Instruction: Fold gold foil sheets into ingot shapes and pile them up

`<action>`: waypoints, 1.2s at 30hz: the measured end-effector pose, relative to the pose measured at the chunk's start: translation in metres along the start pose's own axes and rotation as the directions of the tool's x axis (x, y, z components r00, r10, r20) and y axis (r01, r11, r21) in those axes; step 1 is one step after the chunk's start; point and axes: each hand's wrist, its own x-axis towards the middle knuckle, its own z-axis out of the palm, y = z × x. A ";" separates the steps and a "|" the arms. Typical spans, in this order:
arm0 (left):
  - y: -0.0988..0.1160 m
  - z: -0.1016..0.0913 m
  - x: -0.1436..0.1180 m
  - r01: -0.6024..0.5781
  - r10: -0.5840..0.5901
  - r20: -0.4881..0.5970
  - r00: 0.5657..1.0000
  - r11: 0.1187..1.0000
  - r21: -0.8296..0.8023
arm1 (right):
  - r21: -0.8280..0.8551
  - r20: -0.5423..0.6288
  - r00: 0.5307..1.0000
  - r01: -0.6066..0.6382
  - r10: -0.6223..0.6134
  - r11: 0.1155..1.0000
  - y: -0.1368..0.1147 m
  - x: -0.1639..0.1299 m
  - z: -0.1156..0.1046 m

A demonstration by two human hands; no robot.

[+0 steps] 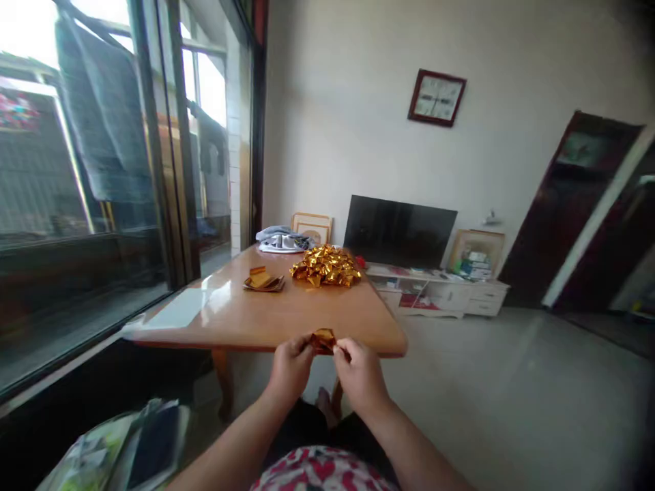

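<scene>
Between my two hands, at the near edge of the wooden table point(286, 317), is a piece of shiny gold foil paper point(323, 339). My left hand point(291, 368) pinches its left end with thumb and fingers. Its right end is pinched by my right hand point(359, 374). The piece looks partly folded; its exact shape is too small to tell. Farther back on the table lies a heap of crumpled or folded gold foil pieces point(326, 266). To the left of that heap sits a small stack of flat gold-brown sheets point(263, 279).
A pale sheet point(177, 308) lies at the table's left, beside the window. Folded cloth point(284, 240) rests at the far end. A television point(400, 232) stands on a white cabinet point(445, 296) beyond. At lower left is a stand with a dark flat object point(154, 443).
</scene>
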 end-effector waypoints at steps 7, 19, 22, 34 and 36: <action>-0.014 0.001 0.004 0.035 -0.034 0.030 0.999 0.999 -0.037 | 0.032 -0.013 0.999 -0.049 0.050 0.998 0.004 0.000 -0.005; -0.020 0.012 0.003 0.126 -0.133 -0.002 0.991 0.950 -0.286 | 0.174 0.004 0.970 -0.240 0.243 0.955 0.003 0.005 -0.022; -0.017 0.011 0.002 0.116 -0.120 -0.001 0.993 0.964 -0.241 | 0.176 0.014 0.967 -0.254 0.256 0.951 0.006 0.005 -0.020; -0.007 0.010 -0.004 0.070 -0.068 0.037 0.997 0.996 -0.056 | 0.240 0.044 0.956 -0.293 0.291 0.926 0.017 0.003 -0.010; -0.004 0.008 -0.005 0.086 -0.080 0.058 0.995 0.992 -0.096 | 0.277 0.066 0.936 -0.351 0.346 0.895 0.019 0.004 -0.011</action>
